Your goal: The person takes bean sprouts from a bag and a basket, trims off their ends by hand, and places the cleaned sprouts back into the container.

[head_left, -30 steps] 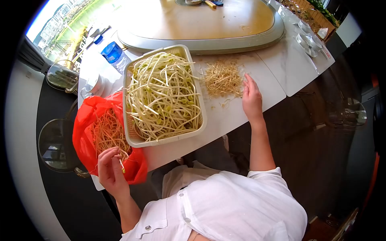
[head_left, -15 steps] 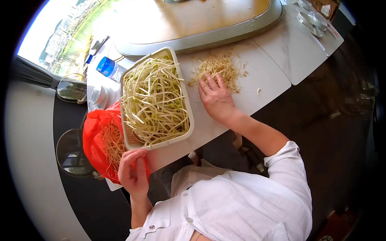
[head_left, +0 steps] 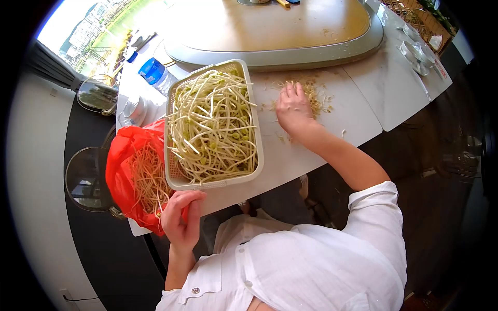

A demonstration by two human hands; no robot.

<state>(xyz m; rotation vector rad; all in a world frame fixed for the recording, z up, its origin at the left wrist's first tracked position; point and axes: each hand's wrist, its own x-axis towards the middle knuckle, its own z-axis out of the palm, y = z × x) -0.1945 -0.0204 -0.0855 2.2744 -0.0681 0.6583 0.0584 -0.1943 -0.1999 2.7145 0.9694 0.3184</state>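
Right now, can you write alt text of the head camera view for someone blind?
A person's right hand is at a pile of thin scraps on a white table, beside a basket heaped with bean sprouts. The left hand is near the basket's corner and a red bag holding thin strands.

R hand hides pt of pale pile; bottle label unreadable

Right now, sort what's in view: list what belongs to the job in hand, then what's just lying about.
In the job, it seems:
- right hand, at the pile of pale scraps
- left hand, beside the red bag
- basket of sprouts

Apparently lying about:
- blue-labelled bottle
- white dishes
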